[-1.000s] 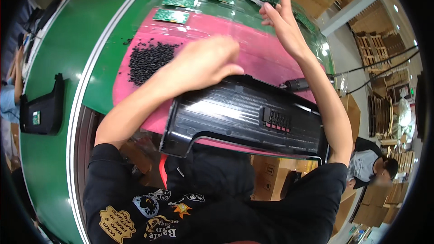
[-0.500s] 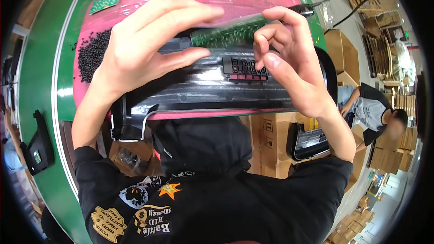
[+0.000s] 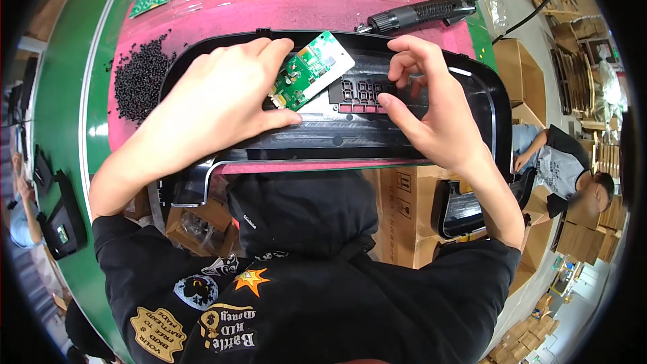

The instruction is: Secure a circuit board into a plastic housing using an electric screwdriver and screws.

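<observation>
A green circuit board (image 3: 301, 75) with a white display block (image 3: 335, 61) lies aslant in the grasp of my left hand (image 3: 226, 94), which has its fingers at one edge and its thumb below. Under it is a long black plastic housing (image 3: 377, 152), lying hollow side up. Digit-shaped cutouts (image 3: 360, 92) show in the middle of the housing. Close to their right end hovers my right hand (image 3: 435, 98), its fingers curled but apart from the thumb, with nothing between them.
A black electric screwdriver (image 3: 424, 15) with a cable lies beyond the housing. Small black screws (image 3: 139, 81) form a pile at the left on the pink mat (image 3: 222, 10). More green boards (image 3: 151, 2) sit far left. A co-worker (image 3: 563, 162) is at the right, near cardboard boxes (image 3: 515, 81).
The circuit board, blurred between both hands before, has turned and moved left into my left hand, its white block now showing. My right hand has come away from it.
</observation>
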The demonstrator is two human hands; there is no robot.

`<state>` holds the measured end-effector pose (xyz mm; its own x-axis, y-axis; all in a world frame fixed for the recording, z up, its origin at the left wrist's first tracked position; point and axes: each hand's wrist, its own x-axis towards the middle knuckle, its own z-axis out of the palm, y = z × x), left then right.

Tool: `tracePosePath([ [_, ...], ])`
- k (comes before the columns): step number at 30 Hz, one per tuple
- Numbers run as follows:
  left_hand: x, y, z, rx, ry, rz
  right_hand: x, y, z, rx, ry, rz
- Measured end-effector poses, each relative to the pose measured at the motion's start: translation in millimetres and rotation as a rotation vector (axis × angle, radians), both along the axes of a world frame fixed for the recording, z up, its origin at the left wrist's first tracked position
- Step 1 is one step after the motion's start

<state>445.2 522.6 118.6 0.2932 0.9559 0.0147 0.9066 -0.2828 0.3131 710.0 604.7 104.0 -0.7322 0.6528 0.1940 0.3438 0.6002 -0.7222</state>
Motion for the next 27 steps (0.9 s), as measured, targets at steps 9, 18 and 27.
tracePosePath([
  [9, 3.2, 5.6, -3.0, 0.013, -0.101, -0.039, -5.3, -0.8, 0.9, 0.08, 0.008, 0.012],
  [18, -6.1, 36.7, 11.8, -0.544, -0.818, -0.172, 1.9, 13.3, 22.1, -0.55, 0.035, -0.013],
  [27, -4.6, 51.2, -6.0, -0.739, -0.93, -0.261, 12.2, 7.5, 22.6, -0.693, 0.132, -0.116],
])
